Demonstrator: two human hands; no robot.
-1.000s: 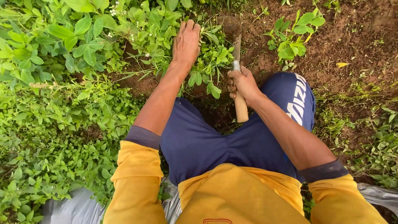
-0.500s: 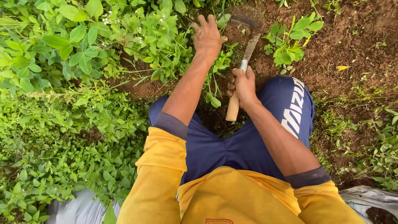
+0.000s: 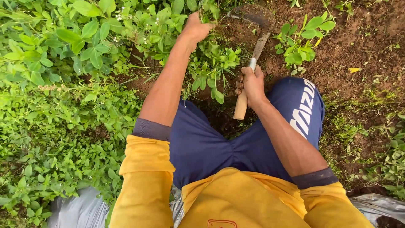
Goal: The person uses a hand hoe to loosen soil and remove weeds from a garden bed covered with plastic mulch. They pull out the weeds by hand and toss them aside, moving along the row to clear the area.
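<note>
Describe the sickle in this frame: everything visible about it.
The sickle has a pale wooden handle, a silvery metal collar and a dark, dirt-stained curved blade. The right hand grips the handle near the collar; its butt end sticks out below the fist. The tool slants up and right, the blade hooking left over bare soil toward the weeds that the left hand grasps.

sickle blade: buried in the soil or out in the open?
Out: the sickle blade's curve lies visible over the soil, handle gripped by the right hand.
</note>
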